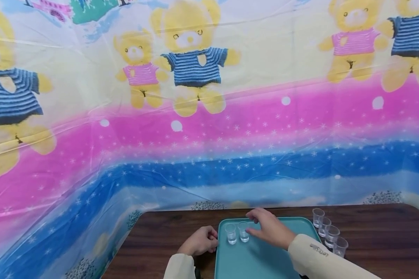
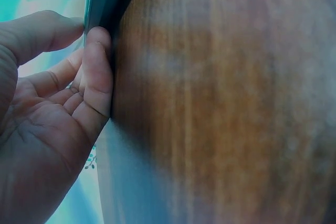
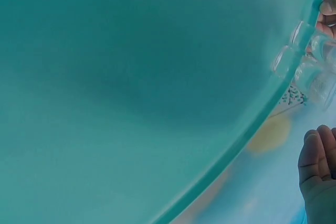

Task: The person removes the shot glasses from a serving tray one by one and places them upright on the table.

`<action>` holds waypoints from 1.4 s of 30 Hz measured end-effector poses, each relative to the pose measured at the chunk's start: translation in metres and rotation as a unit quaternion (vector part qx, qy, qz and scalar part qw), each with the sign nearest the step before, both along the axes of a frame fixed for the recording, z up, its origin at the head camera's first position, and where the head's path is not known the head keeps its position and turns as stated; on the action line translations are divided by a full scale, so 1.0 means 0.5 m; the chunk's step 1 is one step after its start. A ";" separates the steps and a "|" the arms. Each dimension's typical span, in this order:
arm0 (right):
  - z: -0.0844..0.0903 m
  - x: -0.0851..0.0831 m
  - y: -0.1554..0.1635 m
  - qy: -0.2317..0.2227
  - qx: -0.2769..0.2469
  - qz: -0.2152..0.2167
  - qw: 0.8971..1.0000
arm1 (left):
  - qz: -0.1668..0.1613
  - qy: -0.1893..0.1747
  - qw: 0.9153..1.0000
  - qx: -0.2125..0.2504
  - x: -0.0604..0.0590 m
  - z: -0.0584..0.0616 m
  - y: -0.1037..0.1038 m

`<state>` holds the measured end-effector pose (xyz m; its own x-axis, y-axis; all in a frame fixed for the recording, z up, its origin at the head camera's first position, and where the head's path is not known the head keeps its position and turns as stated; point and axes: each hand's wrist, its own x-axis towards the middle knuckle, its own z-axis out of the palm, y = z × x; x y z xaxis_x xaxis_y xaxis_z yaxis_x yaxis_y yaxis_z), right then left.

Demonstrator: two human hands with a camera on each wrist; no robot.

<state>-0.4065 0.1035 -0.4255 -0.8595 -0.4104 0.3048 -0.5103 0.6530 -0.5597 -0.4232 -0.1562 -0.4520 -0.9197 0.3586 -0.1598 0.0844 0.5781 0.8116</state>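
Observation:
Two small clear cups with clear liquid, a left one (image 1: 231,235) and a right one (image 1: 244,233), stand upright side by side near the far left corner of a teal tray (image 1: 265,261). My left hand (image 1: 199,241) is at the tray's left edge; in the left wrist view its thumb and a bent finger (image 2: 97,74) pinch the rim. Over the tray, my right hand (image 1: 272,231) has thumb and fingers spread apart beside the right cup, holding nothing. The right wrist view also shows this hand (image 3: 319,169) with fingers apart from the cups.
Several similar clear cups (image 1: 331,236) stand in a slanting row on the dark wooden table (image 1: 380,236), along the tray's right side. A bear-patterned sheet (image 1: 258,128) hangs behind the table and round its left side.

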 end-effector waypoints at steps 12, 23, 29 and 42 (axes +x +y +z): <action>-0.011 -0.002 -0.017 -0.017 0.011 -0.015 1.000 | -0.006 0.006 1.000 0.000 -0.001 0.002 0.021; -0.008 0.006 0.011 0.010 0.008 -0.010 1.000 | -0.012 0.006 1.000 0.000 -0.003 0.004 0.031; 0.003 0.016 0.044 -0.009 0.022 0.001 1.000 | -0.013 -0.001 1.000 0.004 -0.004 0.002 0.026; 0.010 0.035 0.123 0.017 0.060 -0.001 0.998 | -0.003 -0.004 1.000 0.003 -0.004 -0.003 0.002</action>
